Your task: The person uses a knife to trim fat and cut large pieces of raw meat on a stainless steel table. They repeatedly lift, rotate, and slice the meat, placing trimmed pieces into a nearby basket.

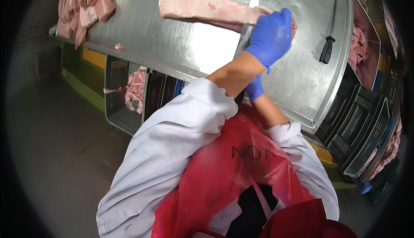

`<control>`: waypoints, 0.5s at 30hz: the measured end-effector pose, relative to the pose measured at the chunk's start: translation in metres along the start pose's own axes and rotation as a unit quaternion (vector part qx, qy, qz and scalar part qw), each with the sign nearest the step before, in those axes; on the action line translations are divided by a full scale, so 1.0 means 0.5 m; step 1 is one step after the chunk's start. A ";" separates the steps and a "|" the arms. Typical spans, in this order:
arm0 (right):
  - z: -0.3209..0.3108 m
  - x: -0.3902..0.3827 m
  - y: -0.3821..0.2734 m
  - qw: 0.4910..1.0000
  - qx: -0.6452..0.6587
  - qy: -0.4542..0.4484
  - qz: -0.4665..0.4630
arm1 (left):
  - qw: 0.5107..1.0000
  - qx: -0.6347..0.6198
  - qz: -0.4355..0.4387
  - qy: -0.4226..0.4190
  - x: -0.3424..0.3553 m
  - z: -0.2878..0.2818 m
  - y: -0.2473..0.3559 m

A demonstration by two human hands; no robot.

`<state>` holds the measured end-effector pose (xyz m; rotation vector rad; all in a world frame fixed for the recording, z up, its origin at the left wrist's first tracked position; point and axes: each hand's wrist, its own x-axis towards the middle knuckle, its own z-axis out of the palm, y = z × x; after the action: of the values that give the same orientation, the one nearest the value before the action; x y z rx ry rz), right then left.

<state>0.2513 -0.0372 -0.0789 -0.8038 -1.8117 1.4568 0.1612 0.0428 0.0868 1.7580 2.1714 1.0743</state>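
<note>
A long pale slab of meat (198, 5) lies across the steel table (202, 48). My blue-gloved left hand (270, 35) has its fingers closed on the right end of the slab. A broad knife (245, 35) crosses at that end, its pointed tip showing above the meat. Lower down, my blue-gloved right hand (254, 87), partly hidden behind my left forearm, is closed at the knife's handle end; the handle is mostly hidden. Farther right, a thin black-handled knife (327, 49) lies on the steel.
Meat pieces (88, 14) are heaped at the table's left end. A grey crate (113, 104) with trimmings sits below the front edge. A bin of meat (358, 46) and stacked black crates (358, 121) stand beyond the right edge. A green-edged floor (51, 121) shows at lower left.
</note>
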 end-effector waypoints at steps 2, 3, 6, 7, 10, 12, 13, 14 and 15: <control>0.001 0.101 -0.089 0.994 -0.029 -0.015 0.101 | 0.999 0.030 0.009 -0.014 0.004 -0.019 0.008; -0.002 0.149 -0.109 0.991 -0.035 -0.007 0.129 | 0.998 0.057 0.023 -0.021 0.013 -0.016 0.019; 0.041 0.167 -0.121 0.986 -0.074 -0.006 0.149 | 0.996 0.089 0.032 0.000 0.024 -0.014 0.016; 0.064 0.131 -0.123 0.984 -0.107 -0.005 0.139 | 0.996 0.076 0.034 0.021 0.027 -0.016 0.009; 0.085 0.094 -0.145 0.982 -0.098 0.004 0.161 | 0.995 0.065 0.051 0.052 0.026 -0.040 0.023; 0.073 0.223 -0.160 0.980 -0.066 -0.011 0.190 | 0.993 0.080 0.070 0.054 0.029 -0.063 0.033; 0.079 0.262 -0.162 0.979 -0.051 -0.019 0.196 | 0.991 0.090 0.079 0.051 0.036 -0.073 0.033; 0.095 0.241 -0.165 0.978 -0.101 -0.021 0.180 | 0.990 0.101 0.088 0.049 0.041 -0.077 0.031; 0.113 0.214 -0.166 0.974 -0.152 -0.024 0.167 | 0.995 0.059 0.052 0.056 0.045 -0.073 0.026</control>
<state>0.1386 0.0009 0.0067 -1.2882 -2.0387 1.4258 0.1456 0.0482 0.1285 1.9233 2.2743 1.1143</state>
